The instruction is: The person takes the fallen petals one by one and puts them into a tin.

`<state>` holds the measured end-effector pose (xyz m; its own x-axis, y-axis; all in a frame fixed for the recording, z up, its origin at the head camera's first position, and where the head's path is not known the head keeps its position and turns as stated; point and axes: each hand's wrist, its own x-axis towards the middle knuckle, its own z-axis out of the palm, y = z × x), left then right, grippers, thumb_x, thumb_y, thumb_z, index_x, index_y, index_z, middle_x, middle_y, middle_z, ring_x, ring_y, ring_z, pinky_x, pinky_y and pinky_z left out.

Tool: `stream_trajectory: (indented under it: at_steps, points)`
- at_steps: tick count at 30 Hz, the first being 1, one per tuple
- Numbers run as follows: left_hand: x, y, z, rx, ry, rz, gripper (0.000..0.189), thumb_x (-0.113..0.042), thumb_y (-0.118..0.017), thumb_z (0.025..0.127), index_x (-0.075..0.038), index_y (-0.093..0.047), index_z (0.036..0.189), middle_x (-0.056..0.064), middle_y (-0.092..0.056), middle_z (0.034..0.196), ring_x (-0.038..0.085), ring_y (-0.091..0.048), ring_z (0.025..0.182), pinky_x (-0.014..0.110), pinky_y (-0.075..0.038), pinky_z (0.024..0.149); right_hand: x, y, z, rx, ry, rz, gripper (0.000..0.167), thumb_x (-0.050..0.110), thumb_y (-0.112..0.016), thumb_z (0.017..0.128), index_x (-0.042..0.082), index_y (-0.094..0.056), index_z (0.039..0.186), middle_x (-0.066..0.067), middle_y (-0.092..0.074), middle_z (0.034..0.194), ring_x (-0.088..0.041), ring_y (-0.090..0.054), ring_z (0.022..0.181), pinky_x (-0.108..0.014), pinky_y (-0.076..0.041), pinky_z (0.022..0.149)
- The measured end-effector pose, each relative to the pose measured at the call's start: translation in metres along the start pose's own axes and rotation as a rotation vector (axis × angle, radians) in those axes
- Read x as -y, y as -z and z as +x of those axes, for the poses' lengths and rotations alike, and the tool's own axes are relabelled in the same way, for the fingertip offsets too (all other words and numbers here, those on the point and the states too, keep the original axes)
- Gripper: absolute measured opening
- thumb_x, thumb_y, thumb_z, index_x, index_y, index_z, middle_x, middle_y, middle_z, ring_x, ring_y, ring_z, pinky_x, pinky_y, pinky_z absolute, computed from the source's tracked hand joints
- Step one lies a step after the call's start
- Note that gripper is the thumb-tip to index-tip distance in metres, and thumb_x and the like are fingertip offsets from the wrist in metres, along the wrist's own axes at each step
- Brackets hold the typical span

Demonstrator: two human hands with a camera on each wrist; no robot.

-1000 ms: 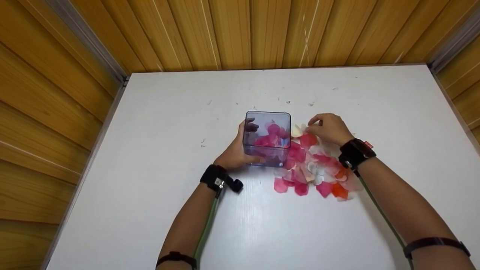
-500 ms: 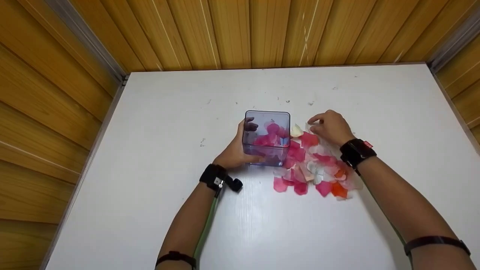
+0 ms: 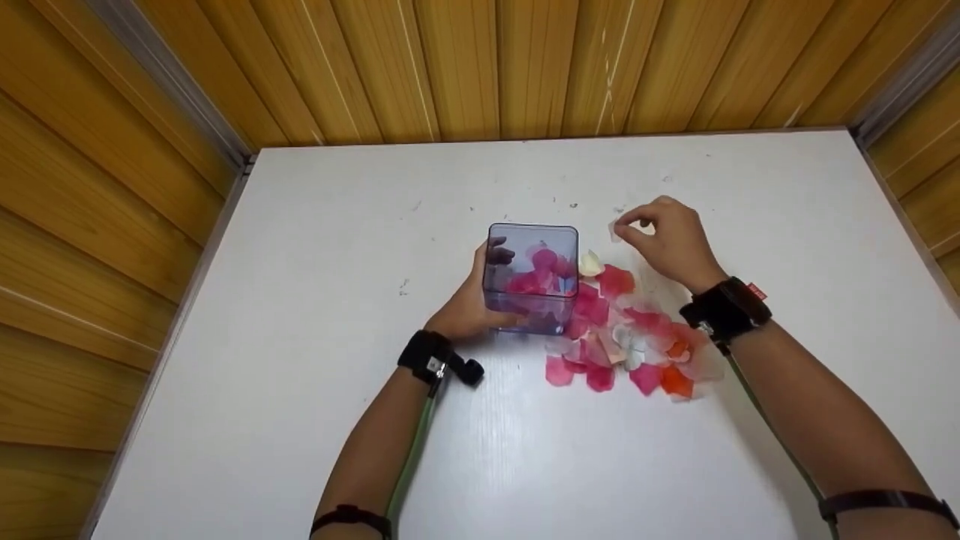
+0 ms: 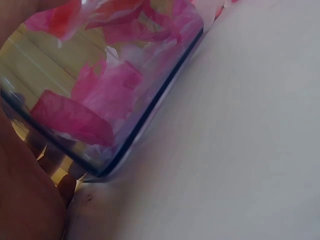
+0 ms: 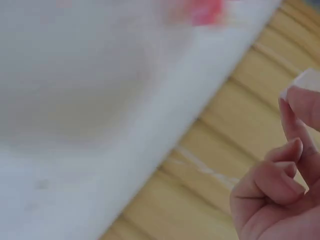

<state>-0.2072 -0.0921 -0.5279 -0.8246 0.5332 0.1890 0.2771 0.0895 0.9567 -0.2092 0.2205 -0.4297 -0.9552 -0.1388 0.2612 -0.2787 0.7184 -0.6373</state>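
Observation:
My left hand (image 3: 463, 304) grips a clear bluish square plastic box (image 3: 531, 232) from its left side, thumb across the front and fingers behind. Pink petals (image 4: 107, 92) lie inside the box, as the left wrist view shows close up. Beyond the box to the right, my right hand (image 3: 670, 236) pinches a thin whitish petal (image 3: 615, 230) between thumb and forefinger, raised above the table; its other fingers are curled in. The same pale petal (image 5: 305, 80) shows at the fingertips in the right wrist view.
Loose pink, red, orange and white artificial petals (image 3: 600, 375) are spread on the white table (image 3: 337, 225) right of the box. A cream petal (image 3: 591, 263) lies beside the box's right wall. Wood-patterned panels (image 3: 465, 67) stand behind the table and at both sides.
My right hand has lifted up and away from the petal pile, carrying the whitish petal. The left hand and the box have stayed in place.

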Motion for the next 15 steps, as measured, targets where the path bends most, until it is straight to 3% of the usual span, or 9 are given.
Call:
stream_trajectory:
  at_steps: [3, 5, 11, 15]
  points:
    - [-0.002, 0.001, 0.001, -0.003, -0.01, -0.001, 0.12, -0.018, -0.095, 0.071, -0.015, -0.013, 0.159, 0.02, -0.035, 0.153, 0.028, -0.037, 0.142, 0.047, -0.031, 0.119, 0.033, 0.001, -0.004, -0.086, 0.105, 0.084, 0.014, 0.008, -0.076, 0.094, -0.002, -0.079, 0.103, -0.017, -0.062, 0.089, -0.025, -0.048, 0.083, -0.036, -0.034, 0.074]
    - [-0.003, 0.001, 0.002, 0.002, -0.007, -0.01, 0.12, -0.014, -0.094, 0.071, -0.012, -0.012, 0.159, 0.022, -0.033, 0.153, 0.032, -0.035, 0.143, 0.048, -0.03, 0.119, 0.051, -0.004, -0.008, -0.089, 0.157, 0.123, 0.012, 0.007, -0.076, 0.094, 0.0, -0.08, 0.101, -0.015, -0.06, 0.087, -0.023, -0.047, 0.082, -0.035, -0.034, 0.073]
    - [-0.014, -0.003, 0.004, 0.031, 0.015, -0.034, 0.12, -0.007, -0.091, 0.072, -0.01, -0.008, 0.159, 0.023, -0.031, 0.154, 0.036, -0.036, 0.141, 0.047, -0.032, 0.118, 0.077, -0.029, -0.017, 0.044, 0.217, 0.09, 0.012, 0.01, -0.078, 0.093, 0.002, -0.082, 0.101, -0.012, -0.056, 0.086, -0.028, -0.053, 0.086, -0.037, -0.036, 0.074]
    - [-0.014, -0.005, 0.006, 0.031, 0.02, -0.027, 0.121, -0.006, -0.092, 0.072, -0.009, -0.008, 0.16, 0.02, -0.033, 0.152, 0.032, -0.041, 0.136, 0.045, -0.036, 0.115, 0.078, -0.04, -0.017, 0.064, 0.246, 0.039, 0.012, 0.009, -0.08, 0.091, 0.002, -0.082, 0.101, -0.011, -0.054, 0.084, -0.031, -0.052, 0.084, -0.037, -0.035, 0.071]
